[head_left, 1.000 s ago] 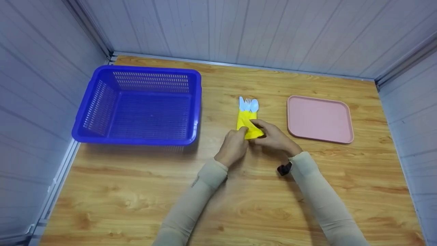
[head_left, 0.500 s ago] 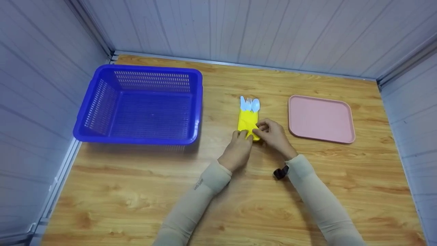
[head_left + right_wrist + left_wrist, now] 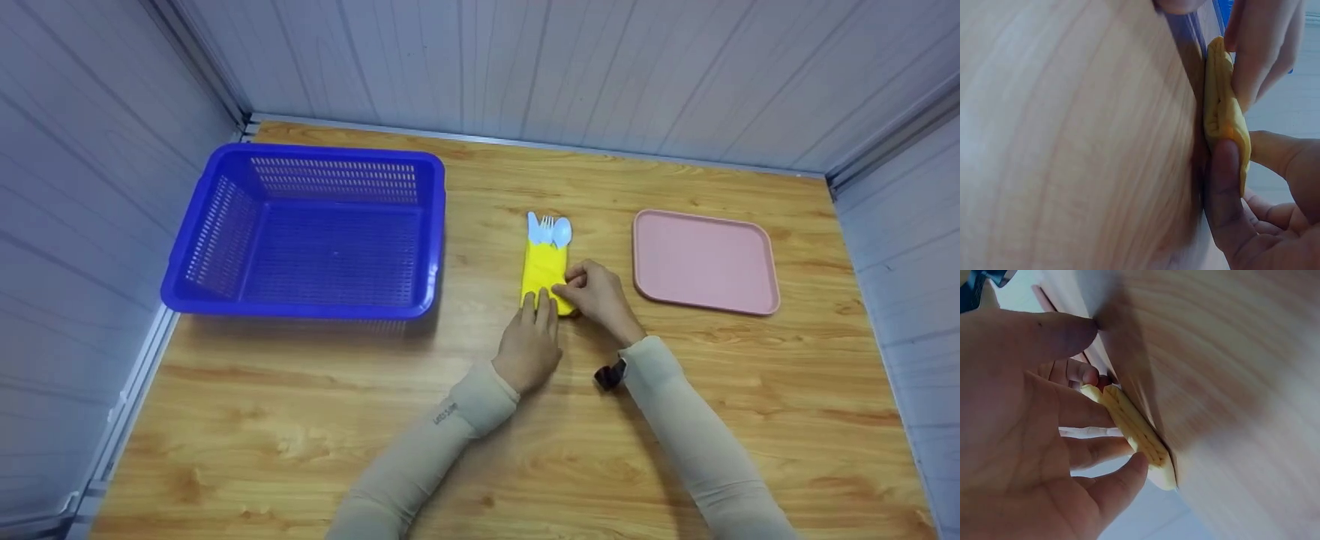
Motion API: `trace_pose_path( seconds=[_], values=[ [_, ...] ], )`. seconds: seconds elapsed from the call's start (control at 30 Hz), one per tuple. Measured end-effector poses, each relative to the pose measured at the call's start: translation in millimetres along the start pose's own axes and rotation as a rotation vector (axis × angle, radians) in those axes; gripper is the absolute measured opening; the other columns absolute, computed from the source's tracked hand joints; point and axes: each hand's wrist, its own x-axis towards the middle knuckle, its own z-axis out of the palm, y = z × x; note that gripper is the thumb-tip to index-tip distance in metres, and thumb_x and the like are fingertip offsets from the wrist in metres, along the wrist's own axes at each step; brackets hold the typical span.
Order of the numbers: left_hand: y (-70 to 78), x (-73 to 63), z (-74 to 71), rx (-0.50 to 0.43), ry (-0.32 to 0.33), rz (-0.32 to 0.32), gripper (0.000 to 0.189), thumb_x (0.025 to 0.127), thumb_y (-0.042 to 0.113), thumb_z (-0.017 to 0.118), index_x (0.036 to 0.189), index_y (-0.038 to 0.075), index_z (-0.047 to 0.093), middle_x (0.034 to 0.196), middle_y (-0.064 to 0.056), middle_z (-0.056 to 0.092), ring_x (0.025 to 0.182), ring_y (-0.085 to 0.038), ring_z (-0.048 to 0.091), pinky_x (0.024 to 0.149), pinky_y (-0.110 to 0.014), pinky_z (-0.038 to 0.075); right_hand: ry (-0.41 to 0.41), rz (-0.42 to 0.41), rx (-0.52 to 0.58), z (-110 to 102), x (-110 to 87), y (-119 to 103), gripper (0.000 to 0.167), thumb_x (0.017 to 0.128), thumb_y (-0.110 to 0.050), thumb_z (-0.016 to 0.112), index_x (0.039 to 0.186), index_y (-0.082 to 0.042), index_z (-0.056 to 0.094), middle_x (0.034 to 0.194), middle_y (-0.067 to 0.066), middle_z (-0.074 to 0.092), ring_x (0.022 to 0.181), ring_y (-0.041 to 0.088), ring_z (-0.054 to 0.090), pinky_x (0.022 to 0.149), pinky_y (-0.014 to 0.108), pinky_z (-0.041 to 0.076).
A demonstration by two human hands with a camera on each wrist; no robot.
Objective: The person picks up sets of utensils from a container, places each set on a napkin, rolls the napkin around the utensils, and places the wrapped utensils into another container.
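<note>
A folded yellow napkin [image 3: 545, 264] lies on the table, wrapped around pale blue plastic cutlery. The heads of a knife [image 3: 533, 226], a fork [image 3: 547, 231] and a spoon [image 3: 562, 233] stick out of its far end, while their handles are hidden inside. My left hand [image 3: 529, 346] rests its straight fingertips on the near end of the napkin. At the near right corner, my right hand [image 3: 601, 297] pinches the napkin's edge between thumb and finger. Several stacked cloth layers show at the napkin's near end [image 3: 1220, 95] in the right wrist view.
A blue slotted plastic basket [image 3: 300, 309] stands at the left of the wooden table [image 3: 480, 465]. To the right lies a pink rectangular tray [image 3: 703, 261]. Pale panelled walls [image 3: 495, 67] border the table at the back and both sides.
A loose flap at the napkin's near right has been laid flat. My left hand's curled fingers have straightened onto the cloth. My right hand shifted from around the flap to the near right corner.
</note>
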Motion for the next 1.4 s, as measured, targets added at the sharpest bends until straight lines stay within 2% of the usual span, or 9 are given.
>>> trace_pose_path(
  seconds=[0.07,0.13,0.27,0.43,0.6,0.73,0.97,1.23,1.4],
  values=[
    [-0.7,0.4,-1.1,-0.025,-0.004,0.008,0.074,0.104,0.052,0.040,0.152,-0.004,0.035,0.156,-0.023,0.033,0.141,-0.037,0.034,0.111,-0.035,0.036,-0.005,0.005,-0.002,-1,0.2,0,0.032,0.092,-0.022,0.074,0.111,0.002,0.061,0.092,0.011,0.066,0.076,0.018,0.059,0.062,0.025,0.050],
    [-4.0,1.9,-1.8,-0.090,0.045,0.014,0.073,0.104,0.052,0.040,0.148,-0.007,0.041,0.151,-0.024,0.039,0.139,-0.037,0.037,0.112,-0.038,0.035,-0.008,0.009,0.002,-1,0.5,0,0.031,0.093,-0.021,0.073,0.111,0.002,0.061,0.091,0.011,0.066,0.075,0.018,0.061,0.061,0.025,0.051],
    [-18.3,10.3,-3.9,-0.349,0.136,-0.082,0.057,0.105,0.039,0.044,0.135,-0.009,0.053,0.134,-0.024,0.052,0.123,-0.036,0.048,0.102,-0.040,0.045,-0.022,0.023,0.032,0,1.3,0,0.031,0.092,-0.019,0.073,0.111,0.002,0.060,0.091,0.011,0.067,0.072,0.018,0.063,0.060,0.025,0.053],
    [-40.2,26.1,-8.1,-0.782,0.025,-0.314,0.052,0.104,0.033,0.052,0.138,-0.007,0.050,0.126,-0.021,0.053,0.112,-0.031,0.054,0.092,-0.038,0.050,-0.037,0.047,0.053,0,2.9,0,0.031,0.093,-0.019,0.072,0.113,0.001,0.059,0.092,0.011,0.066,0.073,0.017,0.062,0.060,0.026,0.053],
    [-53.0,37.2,-5.4,-1.054,-0.015,-0.402,0.054,0.101,0.032,0.059,0.138,-0.006,0.048,0.121,-0.019,0.052,0.099,-0.024,0.057,0.087,-0.036,0.052,-0.027,0.038,0.055,1,2.2,-1,0.033,0.091,-0.019,0.073,0.113,0.004,0.062,0.095,0.013,0.066,0.076,0.019,0.064,0.062,0.027,0.056],
    [-59.6,43.5,-2.5,-1.145,-0.016,-0.463,0.048,0.100,0.031,0.062,0.130,-0.005,0.054,0.114,-0.016,0.054,0.091,-0.022,0.055,0.081,-0.036,0.051,-0.057,0.086,0.165,2,2.1,-3,0.032,0.091,-0.013,0.073,0.115,0.005,0.060,0.098,0.016,0.063,0.072,0.020,0.067,0.061,0.031,0.060],
    [-67.6,53.0,0.4,-1.249,-0.028,-0.501,0.027,0.095,0.032,0.069,0.094,0.005,0.063,0.075,-0.002,0.052,0.065,-0.014,0.049,0.055,-0.026,0.041,-0.104,0.167,0.234,0,4.5,-7,0.036,0.093,-0.010,0.071,0.120,0.006,0.055,0.101,0.017,0.059,0.067,0.022,0.069,0.063,0.034,0.060],
    [-69.7,60.4,4.2,-1.354,-0.054,-0.491,0.026,0.090,0.031,0.074,0.080,0.010,0.062,0.066,0.003,0.048,0.057,-0.010,0.046,0.050,-0.023,0.036,-0.152,0.239,0.314,-7,9.3,-3,0.042,0.091,-0.013,0.074,0.123,0.005,0.056,0.108,0.018,0.061,0.072,0.023,0.070,0.067,0.035,0.061],
    [-70.7,58.2,7.3,-1.422,-0.072,-0.508,0.033,0.091,0.031,0.074,0.070,0.012,0.056,0.061,0.004,0.042,0.054,-0.010,0.040,0.048,-0.024,0.030,-0.194,0.263,0.446,-11,8.1,2,0.042,0.091,-0.009,0.073,0.125,0.008,0.054,0.109,0.019,0.059,0.081,0.023,0.068,0.072,0.037,0.060]
  ],
)
